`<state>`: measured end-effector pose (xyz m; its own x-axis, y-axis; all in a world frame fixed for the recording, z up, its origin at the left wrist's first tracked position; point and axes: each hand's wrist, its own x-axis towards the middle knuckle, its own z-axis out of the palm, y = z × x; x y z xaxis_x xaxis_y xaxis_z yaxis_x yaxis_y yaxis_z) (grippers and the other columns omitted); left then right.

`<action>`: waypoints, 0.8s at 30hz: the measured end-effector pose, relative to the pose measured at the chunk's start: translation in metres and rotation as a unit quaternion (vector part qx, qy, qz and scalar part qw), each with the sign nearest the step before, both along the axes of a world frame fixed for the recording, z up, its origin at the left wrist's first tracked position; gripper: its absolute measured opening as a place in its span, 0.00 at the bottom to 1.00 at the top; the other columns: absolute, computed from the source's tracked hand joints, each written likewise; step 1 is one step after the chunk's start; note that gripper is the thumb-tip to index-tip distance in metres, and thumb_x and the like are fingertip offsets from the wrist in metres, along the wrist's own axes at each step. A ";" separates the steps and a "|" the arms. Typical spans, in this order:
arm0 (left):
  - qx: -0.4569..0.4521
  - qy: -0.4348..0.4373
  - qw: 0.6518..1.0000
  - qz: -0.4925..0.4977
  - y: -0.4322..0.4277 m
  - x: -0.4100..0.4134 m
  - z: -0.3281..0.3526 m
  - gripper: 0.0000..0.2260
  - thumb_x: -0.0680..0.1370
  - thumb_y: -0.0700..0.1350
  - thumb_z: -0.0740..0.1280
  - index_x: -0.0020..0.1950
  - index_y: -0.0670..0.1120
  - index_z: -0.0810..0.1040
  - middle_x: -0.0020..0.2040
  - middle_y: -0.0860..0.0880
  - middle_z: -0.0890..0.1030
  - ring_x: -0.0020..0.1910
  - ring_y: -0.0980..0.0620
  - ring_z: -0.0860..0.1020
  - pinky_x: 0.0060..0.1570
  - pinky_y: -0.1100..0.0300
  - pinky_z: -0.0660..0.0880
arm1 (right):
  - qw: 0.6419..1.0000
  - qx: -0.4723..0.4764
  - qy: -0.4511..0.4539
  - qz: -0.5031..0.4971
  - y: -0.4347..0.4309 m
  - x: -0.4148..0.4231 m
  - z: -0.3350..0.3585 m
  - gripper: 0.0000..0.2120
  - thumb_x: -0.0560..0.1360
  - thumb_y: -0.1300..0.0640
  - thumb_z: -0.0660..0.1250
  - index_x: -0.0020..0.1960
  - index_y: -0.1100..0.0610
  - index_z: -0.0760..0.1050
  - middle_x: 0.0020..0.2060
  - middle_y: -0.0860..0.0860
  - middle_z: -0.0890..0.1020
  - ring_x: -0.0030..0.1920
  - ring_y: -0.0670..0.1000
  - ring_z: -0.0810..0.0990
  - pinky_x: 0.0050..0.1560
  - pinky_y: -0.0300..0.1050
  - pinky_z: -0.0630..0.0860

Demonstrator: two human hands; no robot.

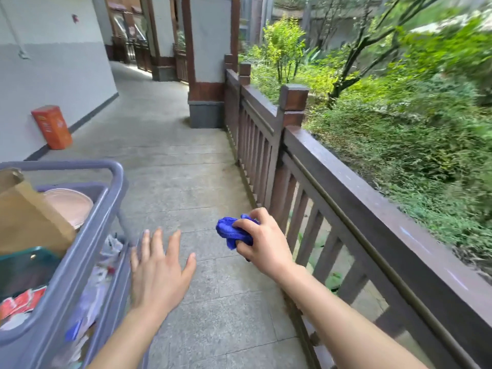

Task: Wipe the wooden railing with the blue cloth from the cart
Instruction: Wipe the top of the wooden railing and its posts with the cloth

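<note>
Head view: the blue cloth is bunched and gripped in the right hand, which is held above the floor just left of the railing. The left hand is spread flat, palm down, beside the cart.
</note>
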<state>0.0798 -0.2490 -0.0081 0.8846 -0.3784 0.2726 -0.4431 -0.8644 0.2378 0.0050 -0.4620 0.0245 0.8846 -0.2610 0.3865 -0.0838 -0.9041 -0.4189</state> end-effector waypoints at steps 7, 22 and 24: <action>0.002 -0.004 0.993 -0.121 -0.134 -0.015 0.003 0.35 0.73 0.64 0.49 0.74 0.46 0.72 0.75 0.35 0.69 0.77 0.35 0.63 0.72 0.33 0.63 | 0.991 -0.011 -0.021 -0.134 -0.113 -0.072 0.007 0.17 0.65 0.48 0.64 0.53 0.45 0.76 0.52 0.50 0.70 0.48 0.56 0.73 0.43 0.44 0.73; 0.007 -0.039 0.895 -0.444 -0.363 -0.113 0.014 0.31 0.75 0.61 0.55 0.73 0.48 0.72 0.74 0.37 0.71 0.76 0.36 0.65 0.71 0.34 0.65 | 0.911 -0.043 -0.045 -0.407 -0.227 -0.248 0.006 0.19 0.65 0.46 0.63 0.56 0.44 0.75 0.55 0.50 0.70 0.51 0.55 0.74 0.47 0.45 0.75; 0.012 -0.045 0.871 -0.488 -0.384 -0.124 0.012 0.30 0.75 0.61 0.55 0.73 0.47 0.73 0.74 0.37 0.71 0.76 0.35 0.65 0.71 0.34 0.66 | 0.889 -0.048 -0.045 -0.454 -0.228 -0.268 0.004 0.19 0.64 0.46 0.64 0.55 0.44 0.75 0.55 0.49 0.70 0.50 0.54 0.74 0.46 0.42 0.72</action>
